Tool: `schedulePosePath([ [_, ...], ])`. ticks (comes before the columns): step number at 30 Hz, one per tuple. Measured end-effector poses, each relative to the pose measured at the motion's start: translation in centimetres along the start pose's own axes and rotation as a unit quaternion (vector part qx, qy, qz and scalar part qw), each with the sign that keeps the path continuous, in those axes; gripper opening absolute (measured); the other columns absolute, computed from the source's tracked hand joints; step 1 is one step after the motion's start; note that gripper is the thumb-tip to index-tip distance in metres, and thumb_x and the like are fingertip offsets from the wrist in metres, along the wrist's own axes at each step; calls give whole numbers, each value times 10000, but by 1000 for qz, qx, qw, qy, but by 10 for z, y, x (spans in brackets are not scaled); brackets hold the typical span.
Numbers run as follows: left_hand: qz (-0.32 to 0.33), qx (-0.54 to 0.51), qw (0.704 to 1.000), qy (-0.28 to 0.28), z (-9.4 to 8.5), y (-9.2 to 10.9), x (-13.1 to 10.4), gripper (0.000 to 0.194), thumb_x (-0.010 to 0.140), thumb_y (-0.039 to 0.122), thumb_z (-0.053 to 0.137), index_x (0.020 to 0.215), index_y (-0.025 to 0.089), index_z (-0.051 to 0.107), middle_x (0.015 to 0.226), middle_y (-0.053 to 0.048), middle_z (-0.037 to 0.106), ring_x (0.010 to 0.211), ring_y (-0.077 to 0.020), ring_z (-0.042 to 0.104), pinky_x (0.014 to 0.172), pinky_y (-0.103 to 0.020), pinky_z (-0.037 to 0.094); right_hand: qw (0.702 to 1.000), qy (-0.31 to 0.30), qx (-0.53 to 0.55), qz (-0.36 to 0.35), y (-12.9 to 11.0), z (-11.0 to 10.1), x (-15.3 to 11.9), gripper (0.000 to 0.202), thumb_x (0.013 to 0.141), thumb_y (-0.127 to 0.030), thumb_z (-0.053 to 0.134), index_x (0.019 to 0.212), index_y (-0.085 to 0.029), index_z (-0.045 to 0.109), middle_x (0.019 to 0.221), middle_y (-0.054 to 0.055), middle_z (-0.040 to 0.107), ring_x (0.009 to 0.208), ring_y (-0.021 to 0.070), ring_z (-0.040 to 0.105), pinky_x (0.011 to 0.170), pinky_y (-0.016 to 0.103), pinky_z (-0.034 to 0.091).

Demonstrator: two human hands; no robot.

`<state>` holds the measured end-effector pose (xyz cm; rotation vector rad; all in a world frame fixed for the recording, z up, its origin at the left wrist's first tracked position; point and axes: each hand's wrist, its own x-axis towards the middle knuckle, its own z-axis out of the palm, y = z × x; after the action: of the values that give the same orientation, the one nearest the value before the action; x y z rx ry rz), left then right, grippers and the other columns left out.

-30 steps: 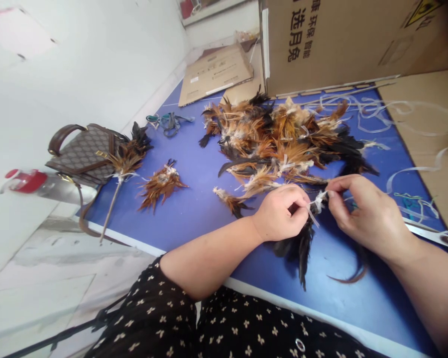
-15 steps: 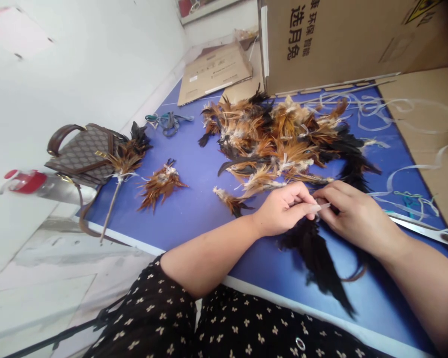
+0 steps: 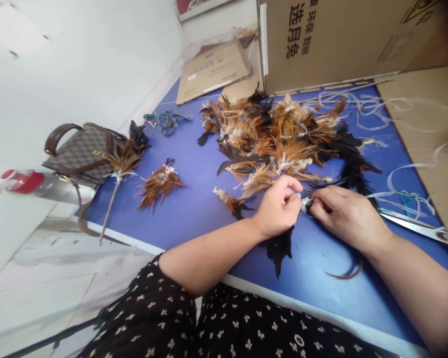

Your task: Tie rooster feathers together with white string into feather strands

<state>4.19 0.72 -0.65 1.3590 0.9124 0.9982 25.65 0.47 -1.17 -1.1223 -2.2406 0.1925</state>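
Black feathers (image 3: 280,251) jut below the left hand (image 3: 279,208), right hand (image 3: 345,215) at the white binding (image 3: 305,204).

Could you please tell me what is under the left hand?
Black feathers stick out from under the left hand, over the table. Whatever the hand itself covers cannot be seen.

Black feathers (image 3: 278,251) are showing below the left hand (image 3: 280,205); feather bundles (image 3: 283,134) beyond are mixing orange-brown and black. A black sleeve (image 3: 145,308) is bearing cream motifs.
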Motion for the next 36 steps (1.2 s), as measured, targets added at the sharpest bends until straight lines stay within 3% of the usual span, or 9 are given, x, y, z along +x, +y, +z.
schedulePosePath([
  [5,20,29,999,13,-1,2,-2,197,1002,300,694,1079,230,526,642,103,449,506,-64,372,516,-242,283,1000,14,4,-3,-2,-3,0,205,1087,-246,582,916,-235,694,779,40,658,712,203,632,726,339,491],
  [8,25,9,1000,4,-5,3,1,234,1028,375,699,1041,224,520,658,98,456,520,-61,369,522,-241,290,1000,20,-3,-6,-3,-5,2,208,1087,-273,576,927,-244,706,805,49,692,741,219,664,757,354,527],
  [10,30,-8,999,16,-7,4,4,307,1049,467,697,1101,215,529,708,77,539,568,-70,448,565,-239,364,999,31,-7,-7,-4,-7,3,185,1074,-278,581,958,-255,723,845,58,734,778,238,699,791,375,565],
  [13,46,-40,997,48,-9,4,10,558,1030,607,722,1362,202,532,983,-22,716,741,-104,622,695,-268,517,997,71,-11,4,-5,-11,5,149,1057,-267,602,1026,-258,748,905,71,781,818,254,742,798,388,593],
  [16,1,-103,994,22,-6,4,10,738,961,714,774,1444,191,578,1164,-95,745,885,-144,711,801,-311,589,996,90,-11,8,-7,-14,6,152,1063,-273,606,1050,-256,756,922,72,799,821,251,767,784,378,600],
  [20,-83,-132,985,-71,0,8,5,666,852,687,897,1178,132,727,948,-46,742,826,-131,679,799,-300,550,995,93,-20,-10,-9,-14,7,124,1061,-255,632,1078,-248,754,958,79,813,844,251,784,793,374,610],
  [24,-93,-71,989,-92,-1,17,0,536,838,633,917,872,140,708,693,26,637,646,-84,548,660,-259,432,989,127,-52,-54,-10,-14,9,112,1055,-197,654,1122,-216,741,965,85,809,846,246,779,779,362,602],
  [31,-86,-128,988,-32,0,18,5,606,806,709,901,869,138,709,730,-27,718,627,-124,683,668,-291,598,981,164,-92,-44,-16,-13,10,114,1049,-182,652,1111,-208,743,896,57,790,790,227,756,767,356,590],
  [36,-105,-152,982,42,-1,22,7,583,821,681,904,864,145,678,676,2,681,540,-116,668,541,-252,576,972,211,-104,0,-26,-9,10,147,1046,-176,626,1064,-203,769,898,63,811,744,209,753,712,344,576],
])
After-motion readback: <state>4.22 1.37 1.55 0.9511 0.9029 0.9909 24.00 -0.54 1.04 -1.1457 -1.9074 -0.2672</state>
